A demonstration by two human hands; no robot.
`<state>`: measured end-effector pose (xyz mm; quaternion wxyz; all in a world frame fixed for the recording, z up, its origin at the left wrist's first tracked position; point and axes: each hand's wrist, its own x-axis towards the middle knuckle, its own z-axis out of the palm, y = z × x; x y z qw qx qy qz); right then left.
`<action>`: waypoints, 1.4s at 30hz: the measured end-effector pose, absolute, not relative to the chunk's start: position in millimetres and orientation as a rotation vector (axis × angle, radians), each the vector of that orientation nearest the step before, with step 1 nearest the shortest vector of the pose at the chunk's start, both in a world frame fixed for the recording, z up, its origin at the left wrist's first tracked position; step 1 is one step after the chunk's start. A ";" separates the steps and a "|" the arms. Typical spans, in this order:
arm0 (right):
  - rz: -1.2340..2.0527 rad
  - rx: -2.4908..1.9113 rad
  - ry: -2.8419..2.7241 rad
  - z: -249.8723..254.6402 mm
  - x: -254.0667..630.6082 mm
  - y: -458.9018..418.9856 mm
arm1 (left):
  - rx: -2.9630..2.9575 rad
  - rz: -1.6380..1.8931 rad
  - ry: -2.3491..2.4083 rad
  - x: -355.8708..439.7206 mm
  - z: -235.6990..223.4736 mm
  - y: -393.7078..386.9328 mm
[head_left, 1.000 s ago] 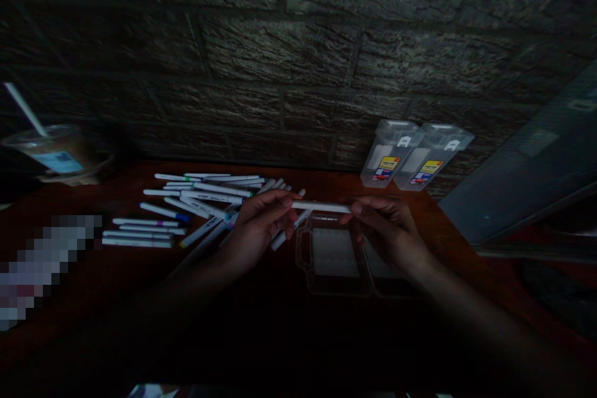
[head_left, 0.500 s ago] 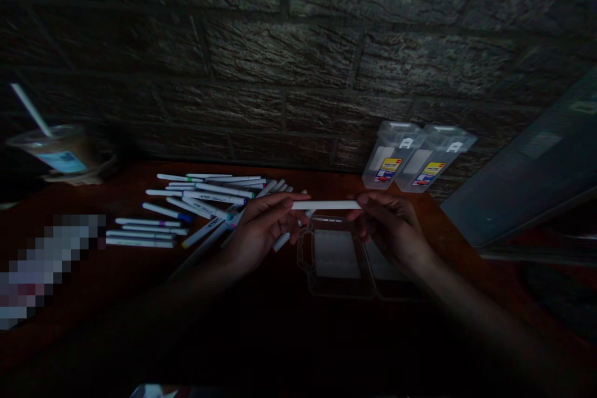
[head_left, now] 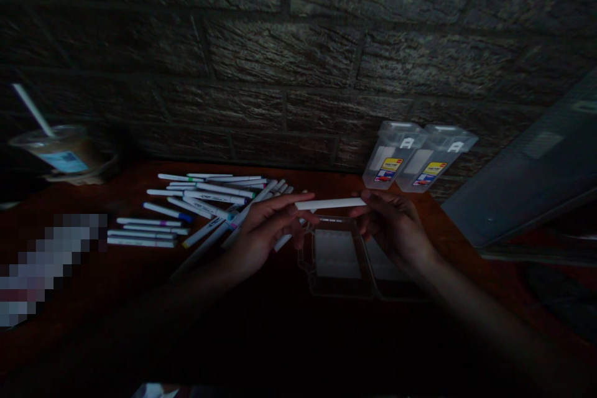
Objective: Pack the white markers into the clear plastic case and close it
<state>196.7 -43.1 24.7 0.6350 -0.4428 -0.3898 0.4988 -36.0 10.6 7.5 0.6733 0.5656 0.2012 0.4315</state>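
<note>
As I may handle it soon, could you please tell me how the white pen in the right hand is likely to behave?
The white pen is probably stiff: it shows no bend. It seems light, as the right hand pinches it by one end. Being slim and smooth-looking, it may roll.

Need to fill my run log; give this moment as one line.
held: white marker; right hand: pinching right end; left hand: at left end; clear case: open, below marker; loose markers: scattered left
</note>
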 end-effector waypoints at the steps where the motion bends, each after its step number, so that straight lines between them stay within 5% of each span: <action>1: 1.143 -1.019 -0.890 25.0 196.7 -43.1 | 1.292 0.973 0.465 -36.0 7.3 10.3; 27: 0.587 -1.195 -1.557 14.2 183.8 -56.4 | 1.557 0.954 0.627 -28.0 -2.2 4.2; 42: 0.784 -1.158 -1.514 9.2 175.6 -60.2 | 1.630 0.841 0.581 -26.8 -3.4 -3.8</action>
